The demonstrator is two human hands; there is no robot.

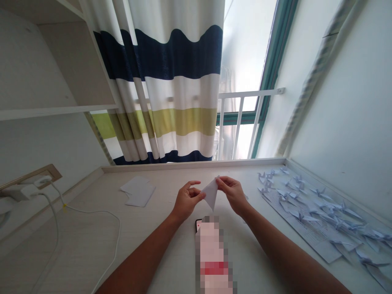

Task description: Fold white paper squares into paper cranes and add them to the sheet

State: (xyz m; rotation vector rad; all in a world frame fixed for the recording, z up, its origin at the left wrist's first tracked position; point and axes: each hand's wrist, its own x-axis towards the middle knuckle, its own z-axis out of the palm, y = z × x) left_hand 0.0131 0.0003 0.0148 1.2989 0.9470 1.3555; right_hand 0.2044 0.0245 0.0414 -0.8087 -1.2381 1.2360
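A folded piece of white paper [210, 194] is held up between my two hands above the desk, one corner pointing down. My left hand [186, 199] pinches its left edge between thumb and a finger, the other fingers loosely spread. At the top right corner, my right hand [231, 192] grips the paper between thumb and fingertips. Just below the paper lies a phone [198, 225], its screen mostly blurred out. Loose white paper sheets [141, 194] rest on the desk to the left of my hands.
Several folded paper cranes [318, 206] spread over the right side, some on printed sheets [301, 228]. A white cable [118, 228] runs across the left from plugs in a power socket [33, 185]. Behind the desk's raised back edge [196, 164] hangs a striped curtain [183, 94].
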